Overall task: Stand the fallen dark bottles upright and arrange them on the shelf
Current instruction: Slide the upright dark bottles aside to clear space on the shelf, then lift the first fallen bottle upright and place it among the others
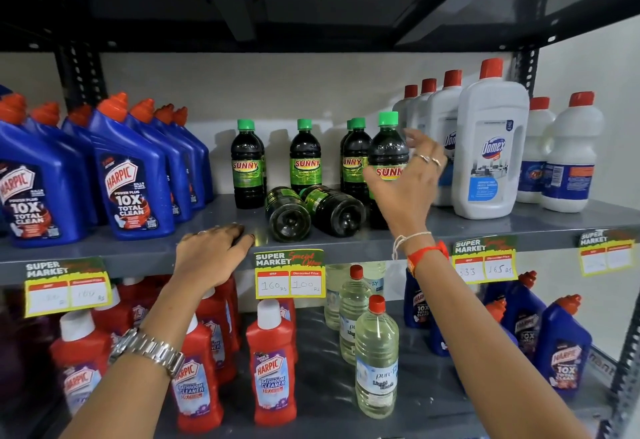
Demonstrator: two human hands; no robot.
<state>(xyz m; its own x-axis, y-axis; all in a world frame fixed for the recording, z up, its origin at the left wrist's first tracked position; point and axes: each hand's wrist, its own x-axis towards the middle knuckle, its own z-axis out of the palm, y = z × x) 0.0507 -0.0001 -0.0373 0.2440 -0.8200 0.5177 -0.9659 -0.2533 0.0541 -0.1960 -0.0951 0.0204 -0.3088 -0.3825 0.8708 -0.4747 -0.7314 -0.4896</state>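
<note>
My right hand (410, 179) reaches up to the middle shelf (450, 227) and sits against an upright Sunny bottle (388, 147) with a green cap, palm behind its lower half, thumb across the label, fingers (420, 142) spread loosely past its right side; I cannot tell whether I am truly gripping it or only touching it. My left hand (211, 248) lies flat and open on the shelf's front edge at about 8 o'clock from that bottle, holding nothing.

Between my hands, two dark bottles lie on their sides with their bases toward me: the left fallen bottle (285, 213) and the right fallen bottle (334, 210), touching each other. Behind them stand more Sunny bottles, one at 11 o'clock (246, 165), one at 12 o'clock (304, 156), and a pair (355, 158) just left of the one at my right hand.

Blue Harpic bottles (128, 175) fill the shelf at 9 o'clock, white Domex bottles (488, 147) at 3 o'clock. A price tag (290, 274) hangs from the shelf edge just beside my left hand. The lower shelf carries red Harpic bottles (273, 366) and clear bottles (375, 359).
</note>
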